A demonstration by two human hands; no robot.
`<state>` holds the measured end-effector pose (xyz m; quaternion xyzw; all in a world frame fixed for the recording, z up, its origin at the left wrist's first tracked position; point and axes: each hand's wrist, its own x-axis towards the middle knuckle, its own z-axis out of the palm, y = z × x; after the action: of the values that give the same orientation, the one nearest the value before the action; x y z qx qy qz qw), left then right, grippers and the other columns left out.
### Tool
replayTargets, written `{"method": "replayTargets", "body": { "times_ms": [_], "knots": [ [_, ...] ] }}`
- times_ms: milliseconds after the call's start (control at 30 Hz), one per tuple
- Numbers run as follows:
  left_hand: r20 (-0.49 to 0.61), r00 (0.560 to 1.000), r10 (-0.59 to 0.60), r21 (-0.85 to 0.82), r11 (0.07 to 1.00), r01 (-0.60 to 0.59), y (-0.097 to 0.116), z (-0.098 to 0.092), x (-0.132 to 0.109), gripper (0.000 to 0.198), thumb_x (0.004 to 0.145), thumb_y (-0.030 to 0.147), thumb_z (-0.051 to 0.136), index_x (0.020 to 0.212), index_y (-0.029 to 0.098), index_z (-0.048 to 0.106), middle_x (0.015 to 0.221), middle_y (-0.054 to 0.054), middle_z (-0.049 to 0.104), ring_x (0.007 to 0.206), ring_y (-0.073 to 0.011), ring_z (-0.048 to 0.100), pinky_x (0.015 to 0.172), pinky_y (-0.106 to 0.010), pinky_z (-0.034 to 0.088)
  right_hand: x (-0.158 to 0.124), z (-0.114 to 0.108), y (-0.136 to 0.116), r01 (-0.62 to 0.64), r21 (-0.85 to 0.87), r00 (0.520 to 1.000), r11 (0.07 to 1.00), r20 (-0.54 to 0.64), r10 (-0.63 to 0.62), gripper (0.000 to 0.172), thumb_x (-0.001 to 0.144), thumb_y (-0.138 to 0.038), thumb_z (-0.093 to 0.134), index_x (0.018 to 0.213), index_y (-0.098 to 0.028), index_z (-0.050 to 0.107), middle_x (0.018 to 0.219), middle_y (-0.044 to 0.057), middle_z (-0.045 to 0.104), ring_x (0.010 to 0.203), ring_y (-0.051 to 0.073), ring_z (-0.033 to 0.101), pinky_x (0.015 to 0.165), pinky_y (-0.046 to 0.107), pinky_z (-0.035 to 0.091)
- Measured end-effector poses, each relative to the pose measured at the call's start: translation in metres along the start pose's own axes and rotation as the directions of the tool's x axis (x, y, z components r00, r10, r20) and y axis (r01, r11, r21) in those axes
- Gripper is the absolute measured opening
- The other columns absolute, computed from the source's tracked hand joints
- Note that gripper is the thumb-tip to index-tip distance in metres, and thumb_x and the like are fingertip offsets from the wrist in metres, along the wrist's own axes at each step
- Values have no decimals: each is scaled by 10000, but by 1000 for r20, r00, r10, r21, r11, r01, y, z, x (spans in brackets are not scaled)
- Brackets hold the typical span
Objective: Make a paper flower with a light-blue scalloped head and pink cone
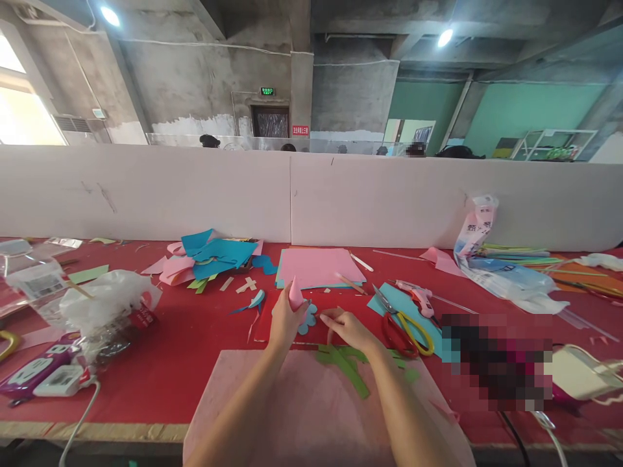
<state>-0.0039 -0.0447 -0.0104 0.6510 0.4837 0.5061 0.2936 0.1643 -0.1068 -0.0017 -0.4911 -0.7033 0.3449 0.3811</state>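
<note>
My left hand [286,319] is closed around a pink paper cone [295,295], whose tip points up between thumb and fingers. Just to the right of that hand is a light blue flower-shaped cutout [307,320], partly hidden by the fingers. My right hand [346,325] reaches in from the other side with its thumb and fingers pinched together, and what they hold, if anything, is too small to make out. Green paper strips [351,371] lie below the right hand on a pale pink sheet [243,402].
Pink sheets [316,267] are stacked ahead. Scissors [402,318] and a pink glue gun [418,297] lie on the right. Blue and pink scraps [214,253] are heaped left, beyond a plastic bag [104,305]. A white partition [219,194] closes off the red table's back.
</note>
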Motion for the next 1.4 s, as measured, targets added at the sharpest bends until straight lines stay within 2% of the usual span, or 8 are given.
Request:
{"method": "replayTargets", "body": {
  "times_ms": [100,267,400,567,800,933,1167,1400],
  "knots": [
    [9,1000,-5,17,1000,5,0,0,1,581,681,357,609,1217,214,437,1133,-90,566,1030,-257,522,828,-345,399,2,0,5,-11,1,990,1000,-140,11,494,814,-518,409,519,-205,652,910,40,664,896,214,585,887,343,365],
    [-14,1000,4,-33,999,-4,10,-3,-2,543,704,339,585,1208,203,438,1101,-86,575,996,-228,538,818,-313,409,12,0,30,-101,114,890,988,-434,141,381,766,-544,469,763,-198,628,788,63,667,784,223,617,680,320,467],
    [8,999,40,-84,996,-39,16,-3,-6,486,729,312,553,1192,220,436,1077,-58,583,977,-192,544,794,-274,412,15,5,35,-147,276,896,950,-369,246,386,742,-548,495,862,-196,598,813,68,669,776,219,629,616,314,494],
    [35,999,31,-53,998,-29,17,1,-10,348,723,344,561,1037,204,508,950,-41,615,872,-190,571,751,-286,424,13,11,29,-41,99,923,994,-376,75,325,735,-489,545,870,-209,642,916,53,663,873,193,604,805,327,451],
    [-241,970,34,-265,959,-99,23,-5,-10,244,800,381,465,957,194,447,1041,-76,590,985,-193,548,840,-318,418,16,6,34,-102,115,885,988,-444,143,394,773,-535,452,854,-196,636,876,64,667,859,217,602,768,330,450],
    [-286,956,-64,-339,940,-39,17,-12,-2,312,815,426,429,1006,180,424,1081,-107,572,1018,-197,542,832,-302,436,17,8,34,-95,132,913,987,-383,139,373,768,-510,478,795,-177,644,805,62,671,807,221,605,732,331,446],
    [-137,990,-29,-463,885,-38,12,-10,2,354,801,428,455,998,136,490,1083,-133,586,1028,-208,552,873,-330,433,14,11,17,0,328,974,945,-215,75,331,723,-443,580,882,-167,670,895,53,672,919,224,578,812,324,420],
    [10,997,77,-486,872,-62,15,6,-8,367,770,416,518,1018,149,474,1123,-134,566,1063,-209,530,922,-361,402,14,8,23,-12,439,950,899,-276,148,281,683,-424,618,778,-161,645,748,14,654,785,199,589,736,308,441]
  ]
}}
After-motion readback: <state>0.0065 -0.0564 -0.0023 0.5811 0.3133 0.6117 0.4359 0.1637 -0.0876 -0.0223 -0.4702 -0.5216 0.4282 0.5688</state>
